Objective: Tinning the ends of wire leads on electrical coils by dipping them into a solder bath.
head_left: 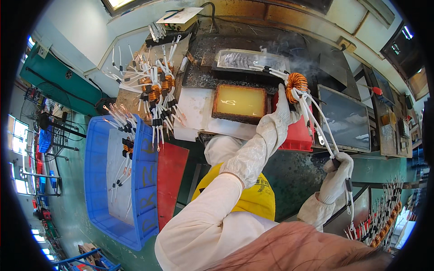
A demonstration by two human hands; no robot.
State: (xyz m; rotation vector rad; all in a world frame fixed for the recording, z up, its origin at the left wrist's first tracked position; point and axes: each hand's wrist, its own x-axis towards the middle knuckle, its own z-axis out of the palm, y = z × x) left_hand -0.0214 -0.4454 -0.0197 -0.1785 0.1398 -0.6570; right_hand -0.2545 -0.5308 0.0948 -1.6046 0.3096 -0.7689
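A copper-wound toroidal coil (pixel 297 82) with white insulated leads is held up at the right of the bench. My left hand (pixel 281 115), in a white glove, is closed at the coil's near side; its exact finger grip is partly hidden. Short leads stick out leftward from the coil, their ends over a black-rimmed metal pot (pixel 251 61) with a silvery surface. Longer white leads (pixel 326 122) run down to my right hand (pixel 338 176), also gloved and closed around them near black sleeves. Left of my left hand sits a brown-rimmed tray (pixel 239 118) of yellowish liquid.
Smoke rises behind the coil. Several similar coils (pixel 156 92) lie heaped at the bench's left, above a blue crate (pixel 147 189) holding more. A red bin (pixel 296 140) sits beneath my left hand. At the lower right stand rows of wired coils (pixel 384 221).
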